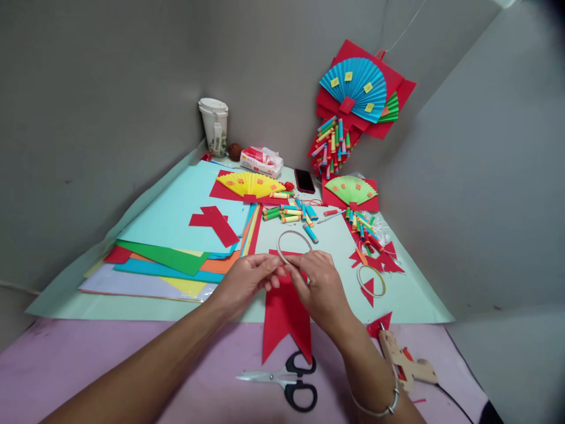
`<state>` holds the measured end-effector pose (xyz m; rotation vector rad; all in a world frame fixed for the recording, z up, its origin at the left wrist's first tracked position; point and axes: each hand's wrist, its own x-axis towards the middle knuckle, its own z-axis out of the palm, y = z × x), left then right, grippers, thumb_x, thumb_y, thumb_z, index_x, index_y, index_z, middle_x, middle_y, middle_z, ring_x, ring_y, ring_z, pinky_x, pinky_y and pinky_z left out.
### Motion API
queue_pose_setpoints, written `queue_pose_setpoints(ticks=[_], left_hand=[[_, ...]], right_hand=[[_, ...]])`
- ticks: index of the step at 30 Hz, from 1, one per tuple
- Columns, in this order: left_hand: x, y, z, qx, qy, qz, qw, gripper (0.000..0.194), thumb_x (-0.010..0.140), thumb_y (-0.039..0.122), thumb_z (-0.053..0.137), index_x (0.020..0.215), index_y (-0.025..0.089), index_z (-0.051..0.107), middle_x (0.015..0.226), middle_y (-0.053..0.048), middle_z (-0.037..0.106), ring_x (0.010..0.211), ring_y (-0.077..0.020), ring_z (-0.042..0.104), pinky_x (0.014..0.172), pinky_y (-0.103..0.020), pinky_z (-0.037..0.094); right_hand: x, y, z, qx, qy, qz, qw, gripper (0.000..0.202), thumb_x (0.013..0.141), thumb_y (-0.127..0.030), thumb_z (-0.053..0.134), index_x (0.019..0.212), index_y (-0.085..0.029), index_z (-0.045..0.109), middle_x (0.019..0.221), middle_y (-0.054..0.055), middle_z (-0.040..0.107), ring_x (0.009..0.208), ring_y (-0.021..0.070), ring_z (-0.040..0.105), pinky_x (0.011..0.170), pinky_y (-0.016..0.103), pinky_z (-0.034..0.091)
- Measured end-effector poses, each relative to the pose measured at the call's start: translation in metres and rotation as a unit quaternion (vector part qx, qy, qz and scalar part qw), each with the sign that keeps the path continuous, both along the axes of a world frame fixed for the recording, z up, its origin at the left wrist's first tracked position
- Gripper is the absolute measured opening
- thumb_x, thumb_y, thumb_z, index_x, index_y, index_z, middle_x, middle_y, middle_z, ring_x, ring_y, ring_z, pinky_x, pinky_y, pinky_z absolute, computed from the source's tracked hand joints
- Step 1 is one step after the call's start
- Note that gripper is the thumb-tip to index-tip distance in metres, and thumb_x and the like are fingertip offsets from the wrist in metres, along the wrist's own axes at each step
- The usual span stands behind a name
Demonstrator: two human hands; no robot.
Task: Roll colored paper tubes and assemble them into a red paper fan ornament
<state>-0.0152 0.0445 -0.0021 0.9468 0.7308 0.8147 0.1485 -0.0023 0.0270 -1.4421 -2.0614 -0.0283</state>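
Observation:
A thin pale ring, maybe a roll of narrow tape (295, 232), stands up between my two hands. My right hand (318, 284) pinches its lower edge between thumb and fingers. The thumb and fingers of my left hand (252, 277) are pressed together at the ring's lower left; whether they grip it or a loose end is too small to tell. Below both hands lies a red paper banner (286, 312) with a notched lower end. Black-handled scissors (286, 377) lie just in front of the banner, blades to the left.
Stacked coloured sheets (176, 200) lie at left. Paper rolls (291, 213), a yellow fan (251, 184) and a green fan (352, 190) sit behind. At right are another ring (382, 282), red scraps and a glue gun (408, 362). A decoration (355, 88) hangs at the back.

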Motion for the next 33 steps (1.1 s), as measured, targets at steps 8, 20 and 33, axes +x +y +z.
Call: queue_pose_setpoints(ticks=[8, 20, 33], left_hand=[[-0.003, 0.001, 0.003, 0.063, 0.071, 0.016, 0.995, 0.023, 0.081, 0.038, 0.07, 0.075, 0.016, 0.067, 0.068, -0.001, 0.066, 0.056, -0.0097, 0.053, 0.052, -0.023, 0.036], [-0.006, 0.004, 0.005, -0.032, -0.024, 0.04, 0.998, 0.021, 0.083, 0.031, 0.066, 0.07, 0.016, 0.061, 0.065, 0.002, 0.056, 0.051, -0.0063, 0.046, 0.05, -0.02, 0.035], [-0.009, -0.002, 0.019, -0.073, -0.181, -0.023, 0.98, 0.023, 0.086, 0.025, 0.06, 0.067, 0.018, 0.049, 0.06, 0.003, 0.048, 0.049, -0.0074, 0.044, 0.048, -0.019, 0.037]], right_hand=[[0.0, 0.0, -0.004, -0.002, -0.02, -0.005, 1.0, 0.018, 0.095, -0.018, 0.054, 0.103, -0.018, 0.069, 0.084, 0.006, 0.072, 0.081, 0.0204, 0.063, 0.082, 0.036, 0.043], [0.012, 0.004, 0.001, 0.003, 0.087, -0.061, 0.994, 0.016, 0.092, -0.022, 0.058, 0.1, -0.02, 0.071, 0.087, 0.007, 0.074, 0.081, 0.0215, 0.067, 0.08, 0.037, 0.05], [0.005, -0.005, 0.01, -0.165, 0.304, -0.013, 0.938, 0.025, 0.086, -0.024, 0.062, 0.109, -0.023, 0.072, 0.101, 0.005, 0.075, 0.093, 0.0201, 0.069, 0.086, 0.035, 0.055]])
